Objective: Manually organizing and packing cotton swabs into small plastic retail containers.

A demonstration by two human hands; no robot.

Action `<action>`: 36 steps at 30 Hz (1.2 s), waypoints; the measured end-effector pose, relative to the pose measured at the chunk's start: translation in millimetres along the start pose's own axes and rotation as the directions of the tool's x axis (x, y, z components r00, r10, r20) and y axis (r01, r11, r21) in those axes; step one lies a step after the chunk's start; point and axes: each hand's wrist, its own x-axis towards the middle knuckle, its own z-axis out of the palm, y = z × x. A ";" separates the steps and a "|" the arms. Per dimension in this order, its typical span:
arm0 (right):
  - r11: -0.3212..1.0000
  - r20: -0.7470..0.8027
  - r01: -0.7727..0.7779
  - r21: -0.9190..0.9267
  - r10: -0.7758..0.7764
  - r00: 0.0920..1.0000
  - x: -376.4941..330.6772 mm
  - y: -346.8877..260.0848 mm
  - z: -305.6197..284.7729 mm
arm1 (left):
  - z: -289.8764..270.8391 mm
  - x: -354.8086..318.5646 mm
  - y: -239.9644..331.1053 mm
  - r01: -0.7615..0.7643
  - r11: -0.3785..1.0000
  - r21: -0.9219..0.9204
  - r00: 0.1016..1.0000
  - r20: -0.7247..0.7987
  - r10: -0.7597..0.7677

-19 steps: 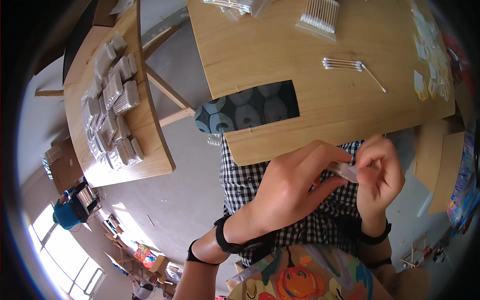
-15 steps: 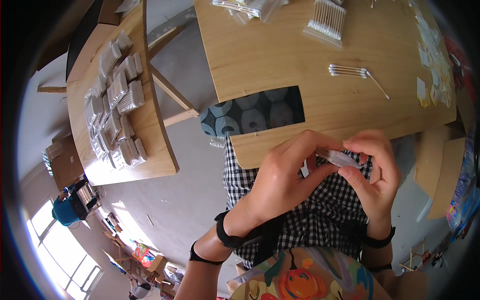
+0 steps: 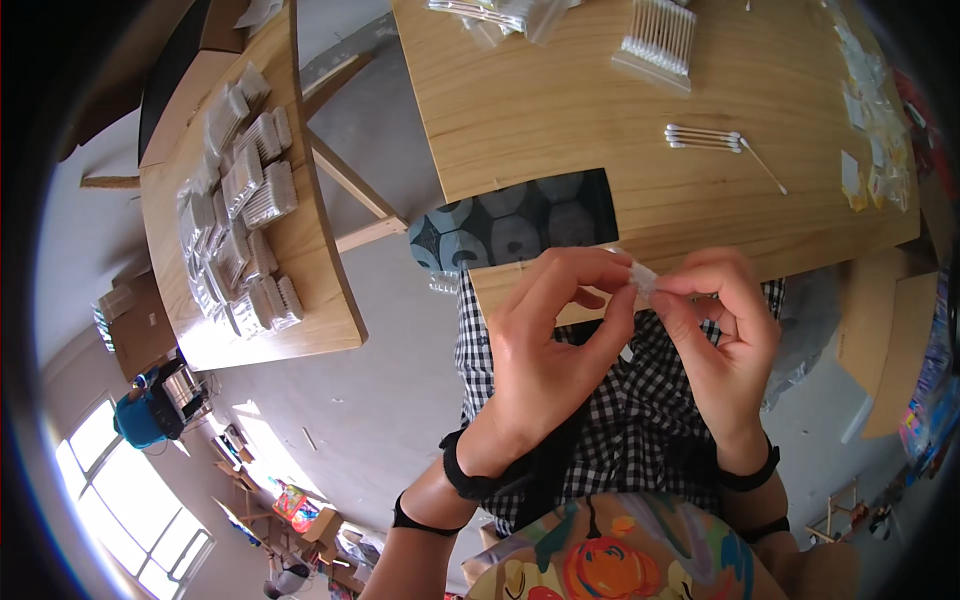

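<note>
Just over the near edge of the wooden table, my left hand (image 3: 560, 345) and my right hand (image 3: 722, 335) meet at the fingertips. Between them they pinch a small clear plastic bag (image 3: 643, 281), crumpled and mostly covered by the fingers; its contents cannot be made out. Beyond the hands, a small row of cotton swabs (image 3: 700, 138) lies on the table, with a single swab (image 3: 766, 167) slanting away beside it. Farther back lies a clear bag filled with cotton swabs (image 3: 657, 42).
More bagged swabs (image 3: 490, 12) lie at the far edge. Empty-looking clear bags (image 3: 872, 130) are heaped along the right side. A dark patterned sheet (image 3: 540, 218) overlaps the table's left edge. Many filled bags (image 3: 240, 215) cover a second table to the left. Cardboard boxes (image 3: 875, 330) stand right.
Both hands have shifted slightly left and away from me. The bag, which lay longer across the fingers, is now bunched between the fingertips and shows less. The view has moved a little.
</note>
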 end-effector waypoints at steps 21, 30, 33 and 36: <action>0.988 -0.008 -0.016 0.152 0.017 1.000 -9.2 1.7 12.1 | 2.0 4.5 22.4 -0.030 0.885 0.465 0.999 0.002 0.033; 0.995 -0.012 0.029 0.092 -0.028 1.000 -10.6 0.1 13.7 | -0.3 6.2 36.2 0.055 0.806 0.590 0.995 0.037 -0.095; 0.995 -0.013 -0.010 0.103 0.011 1.000 -9.7 0.6 10.6 | -5.7 2.5 27.6 0.103 0.867 0.488 0.984 0.077 -0.160; 0.989 -0.002 -0.051 0.136 0.052 0.999 -8.9 2.5 8.3 | -9.6 -0.7 23.7 0.111 0.928 0.356 0.988 0.058 -0.141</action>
